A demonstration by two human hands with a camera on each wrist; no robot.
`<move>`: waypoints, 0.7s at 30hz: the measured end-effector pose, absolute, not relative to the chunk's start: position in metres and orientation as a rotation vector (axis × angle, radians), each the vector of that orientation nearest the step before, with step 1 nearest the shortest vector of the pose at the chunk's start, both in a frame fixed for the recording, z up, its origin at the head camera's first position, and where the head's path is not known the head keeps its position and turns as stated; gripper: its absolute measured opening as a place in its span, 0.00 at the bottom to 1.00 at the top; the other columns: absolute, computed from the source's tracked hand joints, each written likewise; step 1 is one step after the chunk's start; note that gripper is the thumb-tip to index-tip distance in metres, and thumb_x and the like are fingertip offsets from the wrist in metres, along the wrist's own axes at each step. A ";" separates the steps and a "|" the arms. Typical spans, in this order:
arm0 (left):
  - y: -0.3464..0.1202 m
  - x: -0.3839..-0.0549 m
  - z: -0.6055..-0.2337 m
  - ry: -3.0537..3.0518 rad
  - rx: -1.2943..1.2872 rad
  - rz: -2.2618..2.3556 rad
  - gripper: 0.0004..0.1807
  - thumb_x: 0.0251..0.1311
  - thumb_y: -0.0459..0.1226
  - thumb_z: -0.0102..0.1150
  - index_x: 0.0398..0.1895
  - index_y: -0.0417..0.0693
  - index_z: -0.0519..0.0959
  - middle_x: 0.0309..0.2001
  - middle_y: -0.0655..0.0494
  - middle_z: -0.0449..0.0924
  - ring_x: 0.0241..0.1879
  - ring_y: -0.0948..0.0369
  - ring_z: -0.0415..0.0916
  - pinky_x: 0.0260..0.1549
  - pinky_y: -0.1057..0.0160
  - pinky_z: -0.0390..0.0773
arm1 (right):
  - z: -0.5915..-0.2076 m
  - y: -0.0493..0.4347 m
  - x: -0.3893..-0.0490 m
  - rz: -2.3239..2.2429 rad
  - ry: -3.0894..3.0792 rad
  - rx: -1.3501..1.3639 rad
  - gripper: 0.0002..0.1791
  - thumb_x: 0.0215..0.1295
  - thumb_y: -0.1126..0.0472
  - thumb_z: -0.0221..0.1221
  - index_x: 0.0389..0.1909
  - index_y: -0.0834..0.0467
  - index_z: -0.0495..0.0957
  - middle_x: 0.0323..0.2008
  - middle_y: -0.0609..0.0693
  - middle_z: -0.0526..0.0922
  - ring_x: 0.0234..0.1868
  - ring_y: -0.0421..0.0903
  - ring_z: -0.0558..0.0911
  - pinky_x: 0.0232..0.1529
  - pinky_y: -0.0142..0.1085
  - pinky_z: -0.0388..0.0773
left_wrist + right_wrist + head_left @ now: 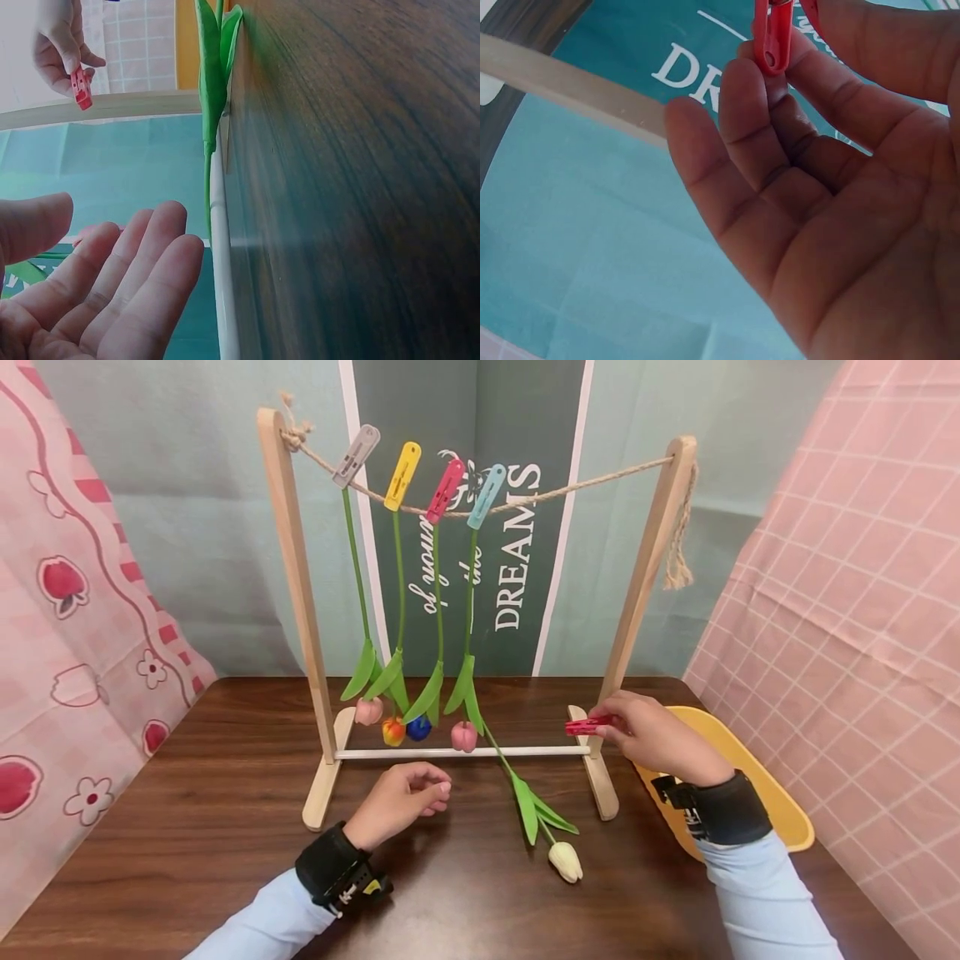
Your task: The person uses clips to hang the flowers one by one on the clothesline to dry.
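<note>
My right hand (pixel 660 737) pinches a red clothespin (pixel 587 727) between thumb and fingers, beside the right post of the wooden stand. In the right wrist view the clothespin (pixel 773 37) sticks out past the fingertips. Relaxed and holding nothing, my left hand (pixel 405 800) hovers over the table in front of the white bar. A white tulip (pixel 565 862) lies on the table between the hands, its stem reaching back over the bar. Several tulips hang head down from the rope (pixel 577 487), clipped by grey (pixel 357 456), yellow (pixel 402 477), red (pixel 446 491) and blue clothespins (pixel 487 497).
The rope runs between the left post (pixel 296 585) and right post (pixel 647 568) of the stand. A white bar (pixel 397 753) joins its feet low down. At the right stands a yellow tray (pixel 795 839), partly behind my right forearm. Curtains surround the brown table (pixel 225 860).
</note>
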State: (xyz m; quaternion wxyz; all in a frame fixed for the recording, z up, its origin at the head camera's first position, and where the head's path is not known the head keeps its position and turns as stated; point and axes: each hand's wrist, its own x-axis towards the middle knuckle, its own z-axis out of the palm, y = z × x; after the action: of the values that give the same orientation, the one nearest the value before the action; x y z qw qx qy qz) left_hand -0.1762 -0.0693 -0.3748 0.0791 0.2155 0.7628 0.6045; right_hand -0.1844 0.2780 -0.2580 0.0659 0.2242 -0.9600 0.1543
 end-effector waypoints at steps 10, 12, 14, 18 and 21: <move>-0.058 -0.178 -0.376 2.266 0.631 1.787 0.12 0.66 0.32 0.59 0.44 0.29 0.78 0.37 0.37 0.82 0.36 0.45 0.83 0.34 0.54 0.83 | -0.261 0.274 -0.185 0.515 -2.839 0.763 0.07 0.61 0.70 0.64 0.40 0.63 0.81 0.29 0.48 0.75 0.29 0.45 0.71 0.30 0.39 0.70; -0.054 -0.180 -0.378 2.261 0.624 1.784 0.13 0.66 0.33 0.59 0.45 0.28 0.78 0.37 0.36 0.82 0.36 0.45 0.83 0.34 0.56 0.83 | -0.262 0.273 -0.185 0.520 -2.834 0.771 0.08 0.61 0.70 0.63 0.41 0.64 0.82 0.31 0.48 0.77 0.30 0.45 0.72 0.31 0.39 0.72; -0.050 -0.182 -0.379 2.259 0.620 1.783 0.13 0.66 0.34 0.59 0.45 0.28 0.78 0.38 0.35 0.82 0.36 0.46 0.84 0.33 0.57 0.83 | -0.263 0.273 -0.186 0.532 -2.835 0.777 0.08 0.61 0.70 0.63 0.41 0.64 0.82 0.32 0.49 0.78 0.31 0.45 0.74 0.32 0.39 0.74; -0.042 -0.185 -0.378 2.253 0.615 1.789 0.14 0.66 0.34 0.59 0.45 0.28 0.78 0.38 0.34 0.82 0.36 0.46 0.83 0.34 0.55 0.83 | -0.266 0.271 -0.187 0.562 -2.840 0.773 0.09 0.60 0.70 0.64 0.41 0.64 0.81 0.33 0.50 0.79 0.32 0.45 0.75 0.32 0.39 0.75; -0.036 -0.186 -0.377 2.237 0.597 1.809 0.14 0.66 0.34 0.59 0.45 0.27 0.78 0.37 0.34 0.82 0.36 0.44 0.83 0.34 0.53 0.83 | -0.268 0.271 -0.189 0.572 -2.836 0.774 0.09 0.60 0.69 0.65 0.41 0.64 0.81 0.33 0.50 0.78 0.32 0.45 0.76 0.33 0.39 0.76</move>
State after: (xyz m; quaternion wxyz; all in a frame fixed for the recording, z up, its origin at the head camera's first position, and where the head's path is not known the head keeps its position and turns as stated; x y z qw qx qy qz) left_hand -0.1860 -0.0362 -0.3770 0.1016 0.2020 0.7574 0.6126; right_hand -0.1886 0.2708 -0.2679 0.0734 0.2579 -0.9444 0.1904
